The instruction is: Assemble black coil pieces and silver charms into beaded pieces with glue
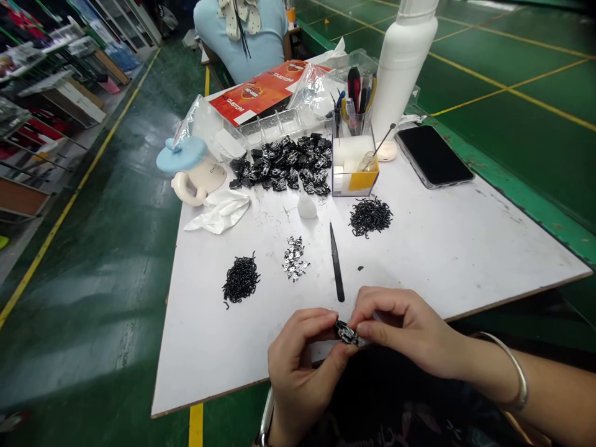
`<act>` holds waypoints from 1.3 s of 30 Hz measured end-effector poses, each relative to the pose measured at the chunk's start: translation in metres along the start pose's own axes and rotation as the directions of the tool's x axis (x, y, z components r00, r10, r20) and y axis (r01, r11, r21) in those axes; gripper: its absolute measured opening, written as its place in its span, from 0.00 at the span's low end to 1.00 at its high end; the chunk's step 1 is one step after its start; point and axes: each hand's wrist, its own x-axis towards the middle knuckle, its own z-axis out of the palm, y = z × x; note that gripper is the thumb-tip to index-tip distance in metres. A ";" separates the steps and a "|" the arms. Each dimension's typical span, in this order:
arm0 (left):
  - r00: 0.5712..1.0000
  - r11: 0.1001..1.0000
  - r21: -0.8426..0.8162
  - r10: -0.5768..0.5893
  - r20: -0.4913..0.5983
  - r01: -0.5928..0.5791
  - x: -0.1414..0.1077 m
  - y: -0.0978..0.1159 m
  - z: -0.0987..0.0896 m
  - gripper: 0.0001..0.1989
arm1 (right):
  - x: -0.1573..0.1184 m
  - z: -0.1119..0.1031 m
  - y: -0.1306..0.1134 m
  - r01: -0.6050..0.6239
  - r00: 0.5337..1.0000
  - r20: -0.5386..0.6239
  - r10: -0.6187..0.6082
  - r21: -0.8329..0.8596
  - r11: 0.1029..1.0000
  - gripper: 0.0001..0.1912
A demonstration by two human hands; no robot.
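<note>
A small black metal part is gripped between the closed fingertips of the left hand and the right hand, held over the near edge of a white table, while black tweezers are laid just beyond the 2 hands, near a small heap of silver pieces.

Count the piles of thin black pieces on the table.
2. One pile lies left of the silver parts; another pile lies in front of the clear box. None looks hidden.
</note>
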 end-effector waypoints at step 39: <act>0.969 0.990 -0.045 -0.138 -0.203 0.131 0.000 0.006 0.007 0.21 | -0.006 0.034 0.025 0.402 0.747 -0.056 -0.663 -0.756 0.517 0.13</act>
